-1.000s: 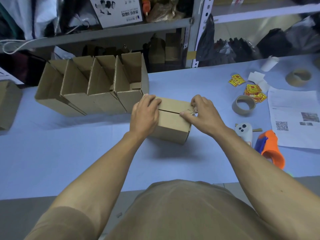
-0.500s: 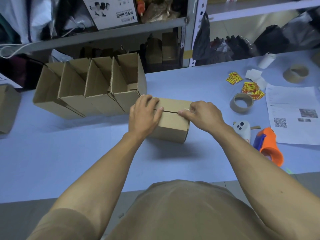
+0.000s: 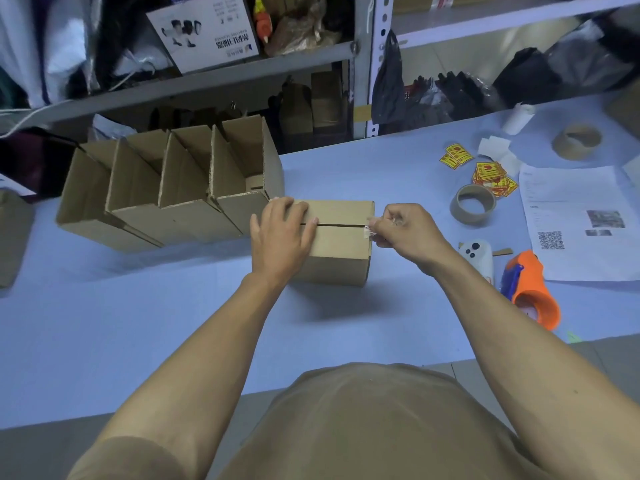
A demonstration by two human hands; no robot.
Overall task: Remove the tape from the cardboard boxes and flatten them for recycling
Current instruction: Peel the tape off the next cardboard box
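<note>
A small closed cardboard box (image 3: 341,249) stands on the blue table, its top flaps meeting in a dark seam. My left hand (image 3: 280,239) lies flat on the box's left end, fingers across the seam. My right hand (image 3: 403,230) is just past the box's right edge and pinches a strip of clear tape (image 3: 370,231) that still clings to that edge. A row of several open cardboard boxes (image 3: 180,188) leans together just behind and to the left.
Right of the box lie a tape roll (image 3: 472,204), a white device (image 3: 477,256), an orange tape dispenser (image 3: 531,289), yellow stickers (image 3: 493,176) and printed sheets (image 3: 578,220). Another tape roll (image 3: 576,141) sits far right. Another cardboard box (image 3: 12,237) stands at the left edge. Shelving runs behind the table.
My right hand has moved from the top of the box out past its right edge, pulling the clear tape off along the seam. The left hand stayed pressing on the box.
</note>
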